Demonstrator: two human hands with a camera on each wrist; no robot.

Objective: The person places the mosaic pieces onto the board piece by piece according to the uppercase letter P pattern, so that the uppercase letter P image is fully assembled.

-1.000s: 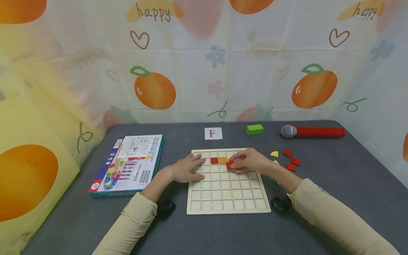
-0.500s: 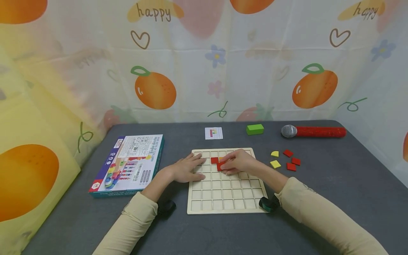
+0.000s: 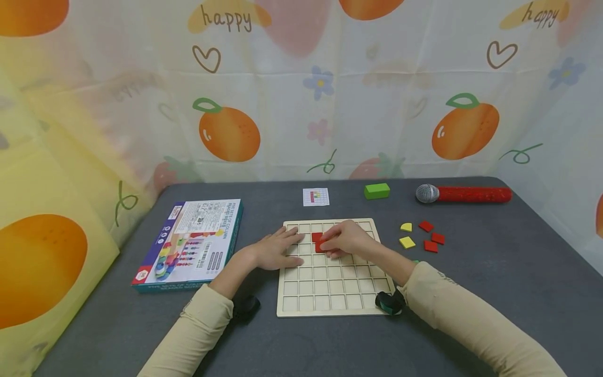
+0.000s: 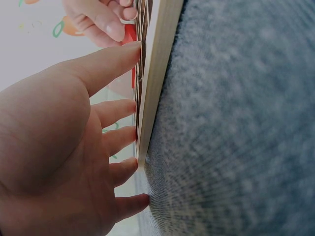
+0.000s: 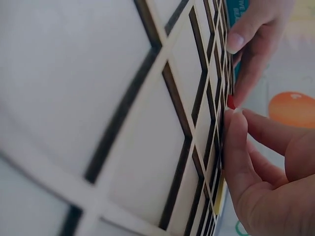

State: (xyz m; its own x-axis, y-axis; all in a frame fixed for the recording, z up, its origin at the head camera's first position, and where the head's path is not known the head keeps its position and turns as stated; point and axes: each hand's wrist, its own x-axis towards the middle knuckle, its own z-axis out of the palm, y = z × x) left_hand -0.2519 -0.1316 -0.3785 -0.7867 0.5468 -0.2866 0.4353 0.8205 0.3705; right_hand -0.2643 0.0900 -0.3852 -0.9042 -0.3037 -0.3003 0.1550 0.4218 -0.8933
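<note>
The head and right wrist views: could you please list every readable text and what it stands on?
"happy", clearly twice, on the cloth.
"SETS OF COLUMN", on the box.
"IVE" and "BEA", partial, on its teal side.
Smaller print on the box, and any on the card, is unreadable.

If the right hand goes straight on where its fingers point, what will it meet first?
Past its red tile, the right hand would probably meet the left hand first; depth is unclear.

On the desk point(image 3: 301, 345), the box point(image 3: 195, 243) lies left of the board point(image 3: 336, 287), loose tiles point(image 3: 431, 246) right of it. Past the board's far edge, the card point(image 3: 315, 197), block point(image 3: 377, 191) and microphone point(image 3: 464, 195) lie in a row from left to right.
</note>
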